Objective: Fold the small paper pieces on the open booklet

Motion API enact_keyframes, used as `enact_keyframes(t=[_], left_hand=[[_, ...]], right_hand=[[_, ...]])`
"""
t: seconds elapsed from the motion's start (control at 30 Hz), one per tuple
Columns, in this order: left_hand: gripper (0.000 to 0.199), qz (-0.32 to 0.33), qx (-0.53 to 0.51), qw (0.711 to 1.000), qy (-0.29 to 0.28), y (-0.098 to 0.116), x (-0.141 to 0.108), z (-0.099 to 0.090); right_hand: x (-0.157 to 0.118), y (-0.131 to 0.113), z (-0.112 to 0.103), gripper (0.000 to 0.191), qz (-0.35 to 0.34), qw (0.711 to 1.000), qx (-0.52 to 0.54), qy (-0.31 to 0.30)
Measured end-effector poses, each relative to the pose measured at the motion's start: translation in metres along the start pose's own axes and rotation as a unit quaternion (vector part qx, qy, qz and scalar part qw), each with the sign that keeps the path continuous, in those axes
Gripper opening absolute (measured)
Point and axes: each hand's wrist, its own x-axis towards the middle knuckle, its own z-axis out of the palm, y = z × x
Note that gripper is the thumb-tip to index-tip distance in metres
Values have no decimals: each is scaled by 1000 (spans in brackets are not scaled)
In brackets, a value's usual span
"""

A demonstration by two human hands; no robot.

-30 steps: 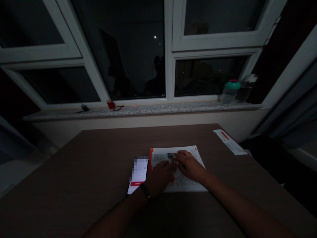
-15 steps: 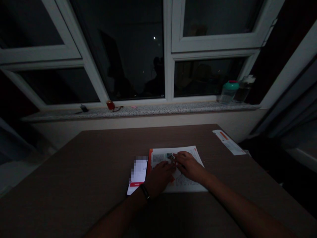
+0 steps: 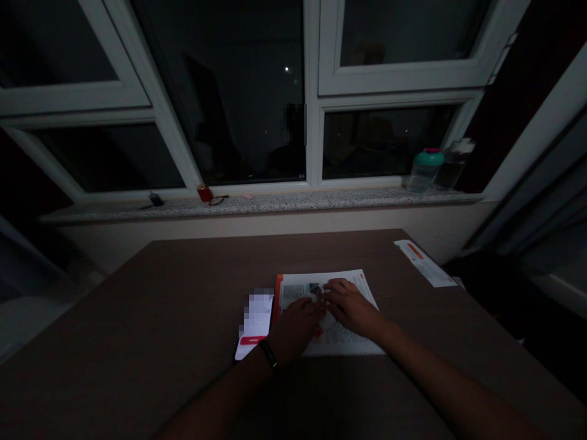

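Left hand (image 3: 293, 330) rests palm down at lower centre of frame, on the left part of an open printed booklet (image 3: 342, 341), with a black wristband (image 3: 269, 355) on its wrist. Right hand (image 3: 351, 308) lies just beside it on the same pages, fingers curled toward the left. A small grey item (image 3: 315, 291) sits on the booklet at the meeting point of the two hands. Both hands are bent in close around it, but the light is too low and the item too small to tell whether either grip is closed on it. Booklet lies on a brown wood-grain desk (image 3: 137, 324), its left edge showing an orange-red strip. A smartphone (image 3: 255, 327), screen lit and partly pixelated, lies touching that edge, just left of the left hand. A printed paper slip (image 3: 424, 263) lies at upper right of the desk. Beyond, on a speckled stone windowsill (image 3: 257, 205): a teal-lidded clear bottle (image 3: 425, 171) and a second clear bottle (image 3: 453, 164) at right, a small red item (image 3: 205, 194) and eyeglasses (image 3: 219, 200) left of centre.
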Motion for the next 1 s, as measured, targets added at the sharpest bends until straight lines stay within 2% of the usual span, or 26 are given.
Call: enact_keyframes(t=[0.2, 0.47, 0.87, 1.0], left_hand=[[44, 0, 6, 1000, 10, -3, -1, 6], [40, 0, 6, 1000, 2, 2, 1, -3], [42, -3, -18, 1000, 3, 0, -1, -1], [44, -32, -46, 998, -8, 2, -2, -5]], right_hand=[[0, -1, -1, 26, -3, 1000, -5, -7], [2, -5, -5, 25, 11, 1000, -16, -20], [2, -2, 0, 28, 13, 1000, -20, -11], [2, -2, -4, 31, 17, 1000, -13, -23]])
